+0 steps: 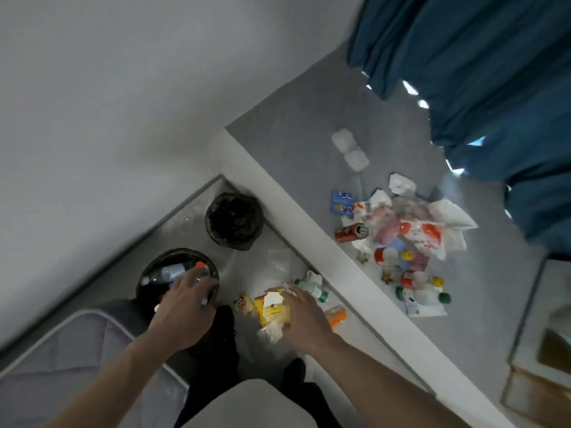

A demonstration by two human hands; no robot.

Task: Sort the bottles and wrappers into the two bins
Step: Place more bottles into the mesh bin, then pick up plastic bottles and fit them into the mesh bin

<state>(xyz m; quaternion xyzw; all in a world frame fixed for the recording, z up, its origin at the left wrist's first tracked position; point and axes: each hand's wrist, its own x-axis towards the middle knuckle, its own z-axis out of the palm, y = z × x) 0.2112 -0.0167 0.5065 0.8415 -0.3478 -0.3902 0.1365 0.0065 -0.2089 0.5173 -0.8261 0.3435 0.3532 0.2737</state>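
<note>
Bottle [200, 281] in left grip [185, 307] over near bin [148, 273]; wrappers [272, 307] beside.

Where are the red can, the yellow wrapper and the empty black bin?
Red can [350, 232], head view: on its side wall.
Yellow wrapper [273, 310], head view: on its flat face.
Empty black bin [213, 233], head view: on its left rim.

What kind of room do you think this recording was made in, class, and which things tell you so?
Probably a bedroom or a hotel room. A quilted mattress lies at the lower left, blue curtains hang at the upper right, and two small bins lined with black bags stand on the floor by the wall.
</note>
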